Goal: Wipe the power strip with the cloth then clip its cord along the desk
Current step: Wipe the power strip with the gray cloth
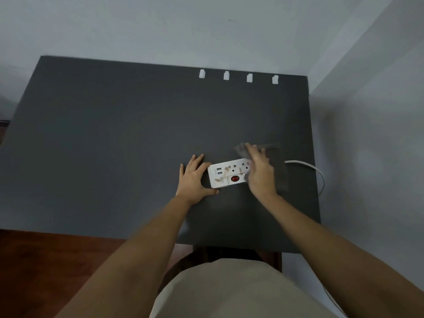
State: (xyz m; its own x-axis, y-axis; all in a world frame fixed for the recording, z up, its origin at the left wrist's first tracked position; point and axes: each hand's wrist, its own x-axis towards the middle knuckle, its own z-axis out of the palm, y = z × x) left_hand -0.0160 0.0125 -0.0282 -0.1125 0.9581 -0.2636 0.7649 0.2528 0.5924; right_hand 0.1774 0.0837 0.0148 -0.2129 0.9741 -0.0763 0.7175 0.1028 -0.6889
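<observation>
A white power strip [226, 174] with a red switch and brown smudges lies on the dark grey desk [114, 145], right of centre. My left hand [195, 177] lies flat on the desk against the strip's left end, thumb along its near edge. My right hand [260, 174], blurred, presses a grey cloth [276, 164] onto the strip's right end, hiding that end. The white cord [314, 171] leaves from under the cloth and curves over the desk's right edge. Several white cord clips [237, 77] stand in a row along the back edge.
A pale wall runs behind the desk and along its right side. Reddish wooden floor [57, 260] shows at the lower left. My torso in a beige top fills the bottom middle.
</observation>
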